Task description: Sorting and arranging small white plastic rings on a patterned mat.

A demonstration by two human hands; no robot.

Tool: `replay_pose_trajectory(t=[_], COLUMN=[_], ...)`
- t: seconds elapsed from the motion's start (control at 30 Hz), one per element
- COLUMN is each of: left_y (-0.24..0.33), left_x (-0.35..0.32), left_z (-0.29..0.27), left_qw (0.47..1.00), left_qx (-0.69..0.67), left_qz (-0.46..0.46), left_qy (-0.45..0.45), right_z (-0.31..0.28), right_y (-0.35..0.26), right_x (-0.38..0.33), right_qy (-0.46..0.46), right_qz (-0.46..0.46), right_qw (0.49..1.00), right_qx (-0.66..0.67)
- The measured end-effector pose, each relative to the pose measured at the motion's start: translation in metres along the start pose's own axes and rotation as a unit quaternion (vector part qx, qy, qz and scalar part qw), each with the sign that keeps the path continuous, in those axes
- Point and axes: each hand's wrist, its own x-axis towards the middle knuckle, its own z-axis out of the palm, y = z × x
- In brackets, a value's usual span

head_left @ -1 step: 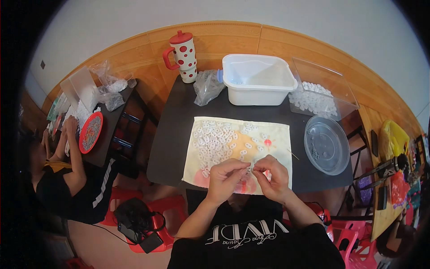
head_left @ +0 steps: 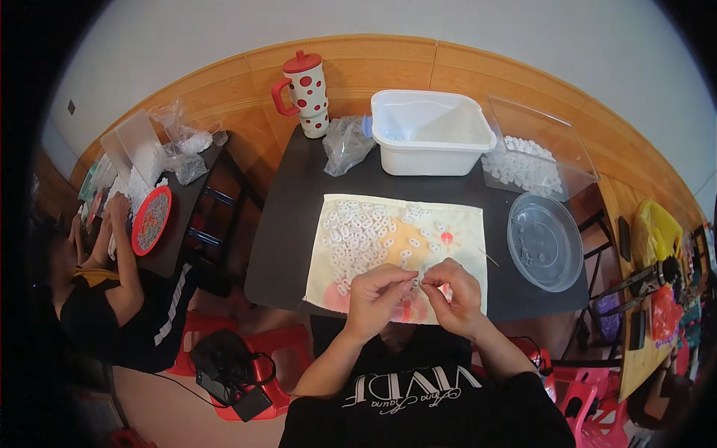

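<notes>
Pinching one small white piece (head_left: 418,281) between left hand (head_left: 376,297) and right hand (head_left: 457,296) fingertips

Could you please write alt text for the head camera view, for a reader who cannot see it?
A person's left hand and right hand pinch a tiny part between them over a pale cloth strewn with small white pieces on a dark table. Behind stand a white tub and a red-dotted mug; a clear bowl sits at right.
</notes>
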Motion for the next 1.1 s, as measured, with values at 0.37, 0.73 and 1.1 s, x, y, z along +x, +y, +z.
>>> replay_pose_trajectory(t=[0.37, 0.73, 1.1], left_y=[-0.007, -0.026, -0.025], left_x=[-0.003, -0.006, -0.01], left_z=[-0.001, -0.011, -0.028], left_qw=[0.998, 0.986, 0.985], left_qx=[0.051, -0.109, -0.099], left_qz=[0.028, -0.104, -0.072], left_qy=[-0.005, 0.067, 0.12], right_z=[0.001, -0.037, 0.001], right_y=[0.002, 0.021, 0.012], right_x=[0.002, -0.004, 0.0], right_qy=[-0.023, -0.04, -0.223], right_qz=[-0.009, 0.17, 0.071], right_qw=[1.0, 0.984, 0.93], right_qx=[-0.019, -0.045, -0.282])
